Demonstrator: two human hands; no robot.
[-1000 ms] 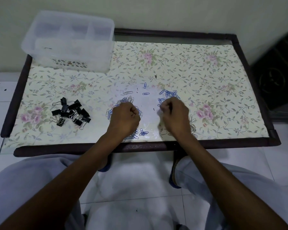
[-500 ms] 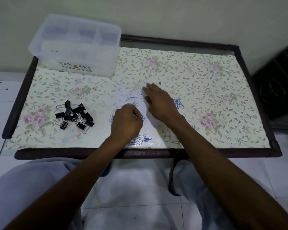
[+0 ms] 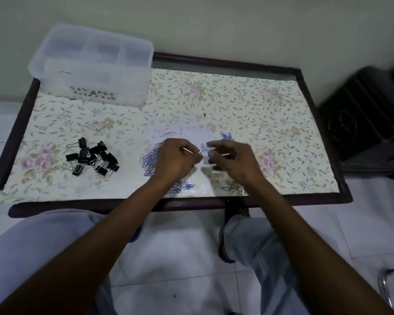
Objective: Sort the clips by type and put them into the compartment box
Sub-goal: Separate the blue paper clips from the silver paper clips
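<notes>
Loose blue paper clips (image 3: 149, 159) lie heaped at the table's middle, partly under my left hand (image 3: 178, 159). That hand is curled into a fist and pinches a small clip at its fingertips. Just to its right, my right hand (image 3: 233, 160) has curled fingers and holds a blue paper clip (image 3: 203, 147) up against the left fingertips. A pile of black binder clips (image 3: 92, 159) sits to the left. At the far left corner stands the clear compartment box (image 3: 91, 64), open on top.
A single silver clip (image 3: 168, 134) lies beyond my left hand. More blue clips (image 3: 225, 135) sit past my right hand, and others (image 3: 188, 185) near the front edge. The floral table has a dark raised frame (image 3: 214, 203). A dark object (image 3: 362, 119) stands to the right.
My right hand reached forward to the far blue clips, then came back to meet my left hand. Those far clips are off the table. The left fist stayed in place.
</notes>
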